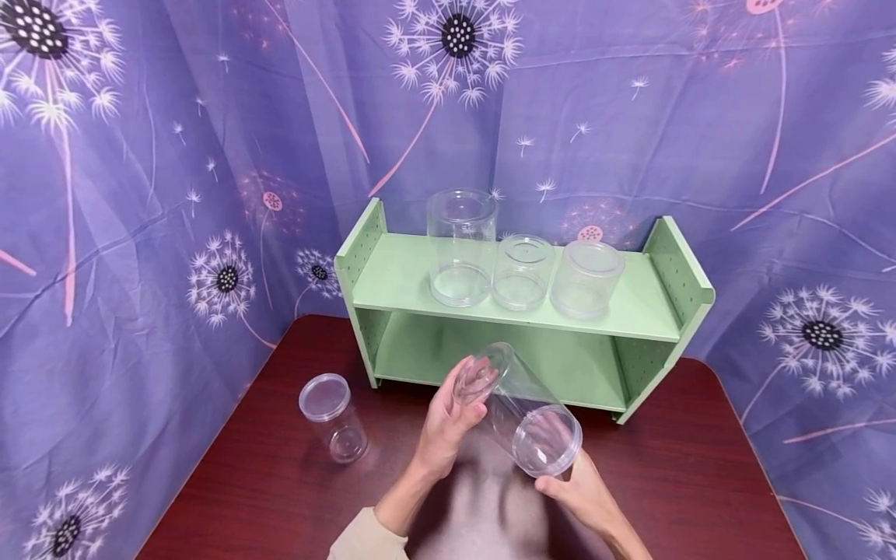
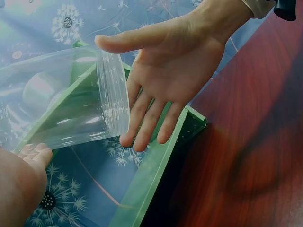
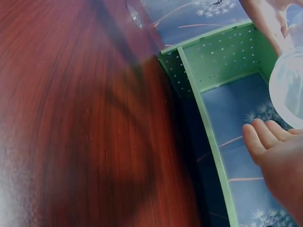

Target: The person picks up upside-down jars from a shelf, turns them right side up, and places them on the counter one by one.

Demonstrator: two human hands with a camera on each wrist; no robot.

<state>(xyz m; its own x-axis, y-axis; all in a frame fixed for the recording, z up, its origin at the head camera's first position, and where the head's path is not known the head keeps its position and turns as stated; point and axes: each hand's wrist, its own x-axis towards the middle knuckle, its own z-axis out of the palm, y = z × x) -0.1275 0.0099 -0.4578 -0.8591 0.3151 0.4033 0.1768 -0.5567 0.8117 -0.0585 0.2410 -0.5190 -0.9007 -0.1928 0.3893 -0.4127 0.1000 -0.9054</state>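
Note:
A large clear plastic jar [image 1: 521,400] lies tilted between my two hands, raised in front of the green shelf. At its upper left end is my left hand [image 1: 448,424], thumb at the rim. The left wrist view shows that hand's fingers [image 2: 149,123] straight and spread along the jar's end, palm open. My right hand [image 1: 584,494] holds the lower right end, its thumb at the rim and its fingers visible through the plastic. In the right wrist view the right hand [image 3: 284,165] is partly cut off by the frame edge, close to the jar's round end [image 3: 289,90].
The green two-tier shelf [image 1: 500,330] stands at the table's back. On its top tier sit a tall clear jar [image 1: 462,249] and two shorter clear jars [image 1: 523,272] [image 1: 586,280]. A smaller lidded jar [image 1: 334,418] stands left on the red-brown table [image 1: 280,498]. Purple dandelion-patterned cloth [image 1: 581,101] hangs behind.

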